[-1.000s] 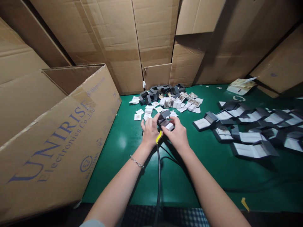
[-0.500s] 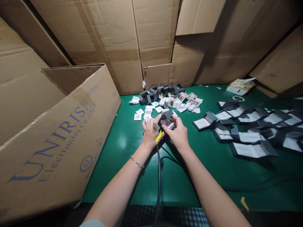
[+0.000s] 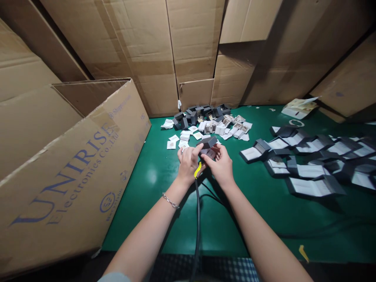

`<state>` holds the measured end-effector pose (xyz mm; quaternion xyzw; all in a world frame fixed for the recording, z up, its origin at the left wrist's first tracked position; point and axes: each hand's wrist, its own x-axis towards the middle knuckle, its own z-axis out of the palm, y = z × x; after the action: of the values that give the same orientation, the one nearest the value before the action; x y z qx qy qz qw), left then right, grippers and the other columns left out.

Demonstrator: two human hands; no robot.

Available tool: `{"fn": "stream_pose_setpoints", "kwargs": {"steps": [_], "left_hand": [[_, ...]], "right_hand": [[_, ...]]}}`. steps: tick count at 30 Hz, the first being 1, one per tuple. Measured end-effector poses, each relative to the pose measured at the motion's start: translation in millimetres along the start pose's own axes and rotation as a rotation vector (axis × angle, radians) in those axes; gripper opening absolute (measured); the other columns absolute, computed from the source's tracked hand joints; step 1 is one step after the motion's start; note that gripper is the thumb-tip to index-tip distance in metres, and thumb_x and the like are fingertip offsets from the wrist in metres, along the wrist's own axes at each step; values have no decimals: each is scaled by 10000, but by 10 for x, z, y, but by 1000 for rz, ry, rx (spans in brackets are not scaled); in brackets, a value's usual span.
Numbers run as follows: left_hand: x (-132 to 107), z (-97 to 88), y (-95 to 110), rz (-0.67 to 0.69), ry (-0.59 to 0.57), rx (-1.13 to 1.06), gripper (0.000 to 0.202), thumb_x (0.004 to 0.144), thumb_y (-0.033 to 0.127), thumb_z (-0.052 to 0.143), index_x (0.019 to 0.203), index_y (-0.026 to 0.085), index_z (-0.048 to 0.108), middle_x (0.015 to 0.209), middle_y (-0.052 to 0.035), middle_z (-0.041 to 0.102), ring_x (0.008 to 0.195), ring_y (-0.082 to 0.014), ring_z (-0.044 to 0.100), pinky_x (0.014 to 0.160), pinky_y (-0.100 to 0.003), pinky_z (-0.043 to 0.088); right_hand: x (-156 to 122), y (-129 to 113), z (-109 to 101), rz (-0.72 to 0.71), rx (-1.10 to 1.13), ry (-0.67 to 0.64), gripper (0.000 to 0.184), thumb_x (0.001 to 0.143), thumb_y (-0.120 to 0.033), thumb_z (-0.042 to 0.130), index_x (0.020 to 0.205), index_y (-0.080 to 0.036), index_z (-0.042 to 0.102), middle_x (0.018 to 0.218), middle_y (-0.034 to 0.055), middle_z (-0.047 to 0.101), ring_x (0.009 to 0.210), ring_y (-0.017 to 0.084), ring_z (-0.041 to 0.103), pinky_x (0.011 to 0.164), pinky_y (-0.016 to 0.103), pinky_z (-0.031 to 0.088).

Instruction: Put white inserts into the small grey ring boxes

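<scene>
Between my two hands is a small dark grey box (image 3: 208, 142) with a pale inside, held above the table. My left hand (image 3: 188, 162) grips its left side, fingers bent round it. On the other side my right hand (image 3: 221, 162) is closed on it, thumb along the near edge. Part of the box's inside is hidden by my fingers. A yellow tag (image 3: 197, 170) on a black cable (image 3: 197, 211) shows just below the hands. Past them lie small white cards (image 3: 171, 145) and a pile of white inserts (image 3: 219, 128).
Dark small boxes (image 3: 192, 117) are heaped at the back. Many opened dark cases with white linings (image 3: 315, 185) spread over the right of the green table (image 3: 147, 227). A large open carton (image 3: 88, 168) stands at left. Stacked cardboard (image 3: 147, 51) walls the rear.
The dark lid part of the box has tipped down slightly, so less of its pale inside shows. Both hands stay in nearly the same place.
</scene>
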<state>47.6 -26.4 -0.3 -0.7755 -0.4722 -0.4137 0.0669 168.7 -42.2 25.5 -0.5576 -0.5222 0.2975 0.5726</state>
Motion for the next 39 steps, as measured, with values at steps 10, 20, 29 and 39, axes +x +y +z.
{"fn": "stream_pose_setpoints", "kwargs": {"steps": [10, 20, 29, 39], "left_hand": [[78, 5, 46, -494, -139, -535, 746, 582, 320, 734, 1212, 238, 343, 945, -33, 558, 901, -180, 550, 833, -344, 414], [152, 27, -51, -711, -316, -861, 403, 601, 389, 698, 612, 176, 355, 593, 68, 410, 557, -65, 372, 554, -200, 319], [197, -18, -8, -727, -372, -1017, 381, 565, 391, 712, 594, 170, 403, 530, 77, 401, 519, -61, 387, 521, -194, 300], [165, 10, -76, -718, -406, -1132, 356, 568, 341, 725, 654, 167, 427, 560, 73, 451, 545, -58, 434, 549, -188, 327]], "right_hand": [[63, 3, -60, 31, 38, -60, 405, 739, -457, 570, 1052, -199, 573, 1118, 90, 628, 1069, 220, 567, 905, 359, 432], [192, 137, -178, 177, 51, -202, 325, 727, -424, 545, 904, -185, 677, 912, 46, 695, 867, 204, 615, 749, 334, 476], [180, 191, -148, 174, 14, -185, 304, 718, -395, 563, 905, -186, 681, 901, 54, 701, 833, 201, 628, 765, 354, 488], [149, 134, -135, 216, 66, -131, 298, 658, -418, 636, 821, -169, 647, 770, 44, 680, 718, 183, 620, 669, 325, 514]]}}
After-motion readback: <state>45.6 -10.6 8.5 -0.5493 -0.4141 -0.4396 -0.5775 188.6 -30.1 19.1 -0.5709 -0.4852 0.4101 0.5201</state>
